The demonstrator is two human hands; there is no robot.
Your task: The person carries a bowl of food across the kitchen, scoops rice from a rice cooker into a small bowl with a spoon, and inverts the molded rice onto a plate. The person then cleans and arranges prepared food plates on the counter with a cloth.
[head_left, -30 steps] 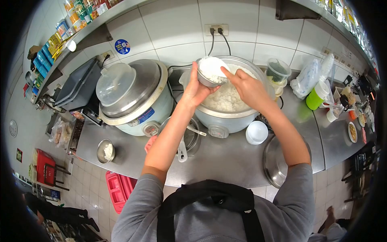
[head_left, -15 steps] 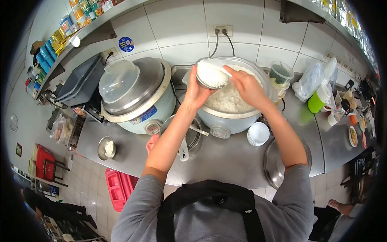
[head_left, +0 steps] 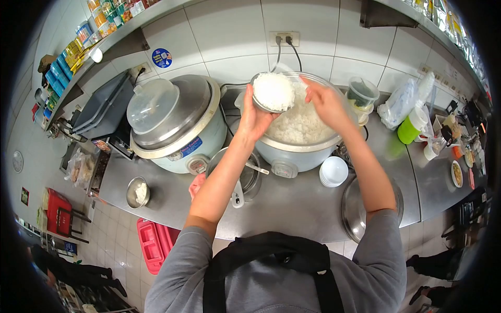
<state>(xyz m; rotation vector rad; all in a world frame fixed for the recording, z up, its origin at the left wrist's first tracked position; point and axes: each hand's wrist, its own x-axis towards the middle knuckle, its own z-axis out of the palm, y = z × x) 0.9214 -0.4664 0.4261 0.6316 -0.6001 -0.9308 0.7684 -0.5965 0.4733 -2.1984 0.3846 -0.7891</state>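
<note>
My left hand (head_left: 257, 119) is closed round a small metal bowl (head_left: 263, 108), tilted toward me and heaped with white rice (head_left: 274, 91). Just right of it, above the open rice cooker (head_left: 308, 155), my right hand (head_left: 326, 106) has its fingers curled on a white rice paddle (head_left: 285, 68). The paddle is smeared by motion, and its blade shows only faintly beyond the bowl. Cooked rice (head_left: 300, 125) lies inside the cooker below both hands.
A second, lidded rice cooker (head_left: 180, 148) stands left. Under my left forearm sits a metal pot (head_left: 252, 185) with utensil handles. A small metal bowl (head_left: 138, 191), stacked white bowls (head_left: 333, 171) and a round metal lid (head_left: 357, 214) rest on the counter. Other people's legs show at both sides.
The paddle has moved off the rice in the bowl, up and away toward the wall, exposing a rounded mound. My right hand has shifted slightly right; my left hand stays nearly in place.
</note>
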